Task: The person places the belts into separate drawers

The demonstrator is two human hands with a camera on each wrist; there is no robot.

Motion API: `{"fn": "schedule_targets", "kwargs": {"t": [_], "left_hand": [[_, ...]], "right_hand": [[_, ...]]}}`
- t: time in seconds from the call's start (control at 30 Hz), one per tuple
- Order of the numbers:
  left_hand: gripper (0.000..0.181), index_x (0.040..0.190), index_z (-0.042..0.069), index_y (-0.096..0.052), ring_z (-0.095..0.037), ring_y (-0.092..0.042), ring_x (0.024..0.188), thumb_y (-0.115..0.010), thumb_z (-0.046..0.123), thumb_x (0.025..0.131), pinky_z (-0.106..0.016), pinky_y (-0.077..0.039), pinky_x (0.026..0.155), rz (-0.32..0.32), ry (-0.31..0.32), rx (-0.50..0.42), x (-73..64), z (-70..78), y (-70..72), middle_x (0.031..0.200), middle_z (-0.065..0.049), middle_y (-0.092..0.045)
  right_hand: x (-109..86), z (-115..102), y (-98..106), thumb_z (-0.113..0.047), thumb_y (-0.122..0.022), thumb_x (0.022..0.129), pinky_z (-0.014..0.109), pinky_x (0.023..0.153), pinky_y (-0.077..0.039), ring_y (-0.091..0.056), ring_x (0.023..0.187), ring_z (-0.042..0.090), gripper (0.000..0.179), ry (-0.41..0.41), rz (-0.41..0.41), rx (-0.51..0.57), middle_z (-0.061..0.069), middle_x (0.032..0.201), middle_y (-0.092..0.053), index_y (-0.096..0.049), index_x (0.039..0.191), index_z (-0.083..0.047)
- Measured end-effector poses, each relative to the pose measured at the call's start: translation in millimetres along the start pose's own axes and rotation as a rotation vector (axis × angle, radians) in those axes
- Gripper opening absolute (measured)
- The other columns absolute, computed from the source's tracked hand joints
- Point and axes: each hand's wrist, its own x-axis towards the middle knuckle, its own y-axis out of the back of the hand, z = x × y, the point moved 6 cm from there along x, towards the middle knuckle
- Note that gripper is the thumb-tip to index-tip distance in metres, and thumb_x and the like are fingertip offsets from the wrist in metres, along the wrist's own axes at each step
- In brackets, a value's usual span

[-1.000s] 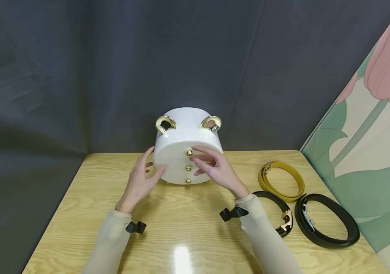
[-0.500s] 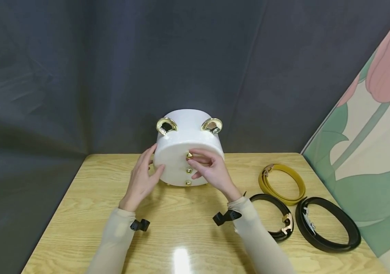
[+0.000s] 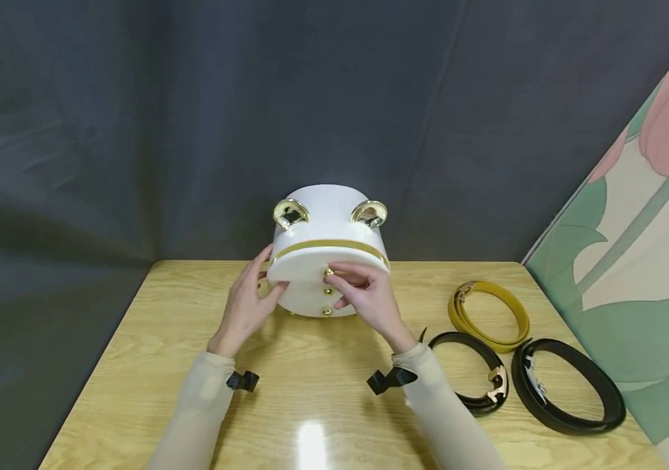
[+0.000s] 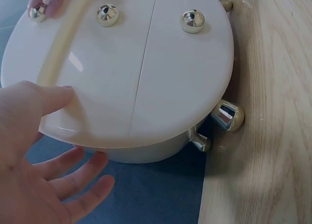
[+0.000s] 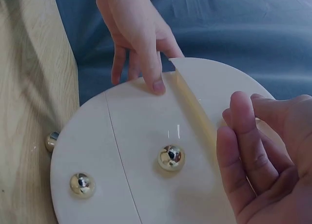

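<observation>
A glossy white box [image 3: 327,205] with two gold ear-like rings and a round front faces me. Its top drawer [image 3: 295,266] stands slightly out, with a gold strip [image 3: 328,244] showing behind its upper edge. The fingers and thumb of my right hand [image 3: 369,297] pinch the drawer's gold knob [image 4: 37,12]. Below are a middle knob [image 5: 171,158] and a lower knob [image 5: 82,185]. My left hand [image 3: 243,314] steadies the box's left side, its thumb on the front and the other fingers spread loosely along the side, as the left wrist view shows.
On the right of the wooden table [image 3: 193,300] lie a coiled mustard belt [image 3: 516,312], a black belt with a gold buckle [image 3: 468,339] and another black belt [image 3: 595,375]. A dark curtain [image 3: 340,98] hangs behind, and a floral panel [image 3: 634,274] borders the right.
My right hand has closed on the top knob and drawn the top drawer a little outward, baring the gold strip. My left hand has stayed at the box's left side.
</observation>
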Motion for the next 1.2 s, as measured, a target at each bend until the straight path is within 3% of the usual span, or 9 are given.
{"fn": "schedule_targets", "kwargs": {"t": [0.37, 0.77, 1.03, 1.2], "left_hand": [[0.086, 0.168, 0.022, -0.034, -0.038, -0.064, 0.132, -0.078, 0.013, 0.095, -0.057, -0.054, 0.106, 0.007, 0.045, 0.015, -7.1, -3.2, 3.6, 0.164, -0.011, -0.049], [0.094, 0.167, 0.014, -0.035, -0.041, -0.065, 0.127, -0.077, -0.003, 0.085, -0.062, -0.056, 0.1, 0.037, -0.063, 0.081, -11.5, 3.4, 4.5, 0.159, -0.018, -0.053], [0.096, 0.166, 0.011, -0.037, -0.041, -0.068, 0.122, -0.085, 0.001, 0.083, -0.061, -0.057, 0.096, 0.062, -0.114, 0.123, -14.6, 10.0, 5.2, 0.152, -0.02, -0.059], [0.094, 0.166, 0.011, -0.037, -0.04, -0.069, 0.12, -0.086, 0.005, 0.086, -0.06, -0.058, 0.092, 0.056, -0.112, 0.142, -15.6, 9.7, 5.3, 0.153, -0.019, -0.058]], "right_hand": [[-26.1, -9.9, -9.8, 0.003, -0.074, 0.096, 0.025, 0.058, -0.061, -0.071, 0.057, 0.007, 0.028, -0.04, 0.017, 0.041, 0.034, 0.108, -0.076, -0.074, 0.123, 0.01], [-42.2, -18.6, -9.3, 0.004, -0.077, 0.093, 0.031, 0.06, -0.064, -0.072, 0.059, 0.01, 0.027, -0.043, 0.011, 0.001, 0.029, 0.106, -0.077, -0.075, 0.119, 0.011], [-55.3, -26.6, -9.8, 0.001, -0.079, 0.093, 0.035, 0.059, -0.064, -0.072, 0.061, 0.011, 0.024, -0.046, 0.011, -0.035, 0.025, 0.102, -0.08, -0.079, 0.116, 0.006], [-62.3, -27.9, -10.0, 0.001, -0.079, 0.093, 0.034, 0.058, -0.063, -0.071, 0.059, 0.009, 0.024, -0.05, 0.015, -0.035, 0.026, 0.103, -0.08, -0.079, 0.117, 0.006]]}}
